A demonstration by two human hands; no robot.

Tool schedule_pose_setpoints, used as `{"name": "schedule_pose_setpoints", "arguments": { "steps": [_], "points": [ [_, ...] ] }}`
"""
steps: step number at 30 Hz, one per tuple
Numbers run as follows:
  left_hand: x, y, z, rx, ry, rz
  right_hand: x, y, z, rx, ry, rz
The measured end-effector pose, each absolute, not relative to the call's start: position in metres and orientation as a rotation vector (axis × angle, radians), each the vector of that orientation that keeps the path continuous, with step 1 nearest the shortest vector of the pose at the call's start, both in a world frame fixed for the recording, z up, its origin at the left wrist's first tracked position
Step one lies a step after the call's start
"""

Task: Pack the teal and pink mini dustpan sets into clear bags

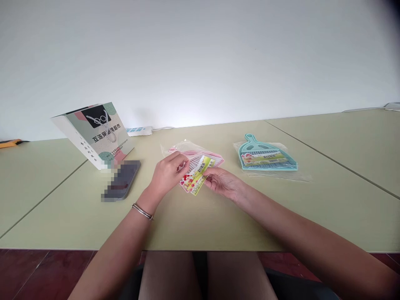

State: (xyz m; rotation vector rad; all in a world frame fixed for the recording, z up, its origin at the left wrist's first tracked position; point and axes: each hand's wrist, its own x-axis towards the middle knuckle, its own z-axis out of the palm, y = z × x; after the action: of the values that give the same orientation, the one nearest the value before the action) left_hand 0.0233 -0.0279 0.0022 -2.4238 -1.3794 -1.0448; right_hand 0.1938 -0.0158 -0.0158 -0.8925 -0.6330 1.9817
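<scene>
A pink dustpan in a clear plastic wrapper lies on the pale green table before me, with a yellow and red label card on it. My left hand is closed on the wrapper's near left edge, with a silver bracelet on its wrist. My right hand pinches the near right side of the package by the label card. A teal dustpan in its own clear wrapper lies flat to the right, untouched.
A paper gift bag with a cord handle lies tilted at the left, with a dark phone beside it. A white power strip rests by the wall. An orange-handled object sits at the far left edge.
</scene>
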Motion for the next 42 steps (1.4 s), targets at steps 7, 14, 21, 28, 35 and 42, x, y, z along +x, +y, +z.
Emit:
{"name": "schedule_pose_setpoints", "arguments": {
  "steps": [7,14,21,28,35,42],
  "points": [
    [0.021,-0.031,0.005,-2.331,-0.948,-0.858,0.195,-0.017,-0.015,-0.954,-0.621,1.991],
    [0.025,-0.032,0.003,-2.382,-0.853,-0.676,0.191,-0.016,-0.018,-1.027,-0.482,1.812],
    [0.03,-0.037,0.001,-2.411,-0.808,-0.621,0.191,-0.009,-0.027,-0.994,-0.437,1.687],
    [0.052,-0.049,-0.005,-2.407,-0.66,-0.518,0.189,-0.011,-0.023,-0.945,-0.336,1.603],
    [0.045,-0.044,-0.004,-2.153,-0.882,-1.438,0.194,-0.009,-0.021,-0.82,-0.272,1.469],
    [0.051,-0.028,-0.009,-2.092,-2.274,-2.623,0.194,-0.007,-0.023,-0.817,-0.25,1.401]
  ]
}}
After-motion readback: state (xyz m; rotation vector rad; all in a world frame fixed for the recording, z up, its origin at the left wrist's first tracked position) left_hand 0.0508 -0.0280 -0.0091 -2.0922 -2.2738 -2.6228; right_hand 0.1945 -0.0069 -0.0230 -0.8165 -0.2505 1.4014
